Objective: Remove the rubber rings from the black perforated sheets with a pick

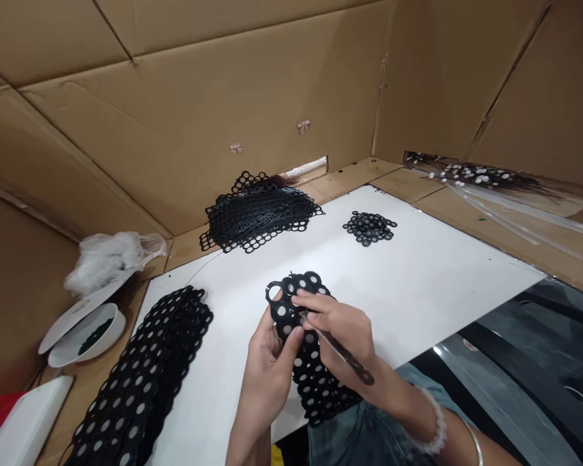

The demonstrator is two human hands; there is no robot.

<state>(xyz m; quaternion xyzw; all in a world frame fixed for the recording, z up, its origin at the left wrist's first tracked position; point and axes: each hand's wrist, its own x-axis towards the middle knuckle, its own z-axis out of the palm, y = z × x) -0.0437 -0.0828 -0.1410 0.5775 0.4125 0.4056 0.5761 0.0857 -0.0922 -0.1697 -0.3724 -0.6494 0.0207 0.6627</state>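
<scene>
Between my hands is a strip of black linked rings with pale discs in them (312, 362); its lower end hangs down to my lap. My left hand (265, 382) grips its left edge, thumb on the front. One ring at the upper left corner has an open centre. My right hand (347, 327) pinches a slim, dark tool with a pointed tip, like tweezers (342, 353), its tip touching the rings near the strip's upper part. Just what the tip holds is too small to tell.
On the white board (418, 278) lie a small pile of loose dark discs (369, 228) and a long, disc-filled strip stack (140, 382). Black ring mesh sheets (262, 213) are piled behind. At left are a white bowl (90, 336) and a plastic bag (109, 259). Cardboard walls (252, 97) surround the board.
</scene>
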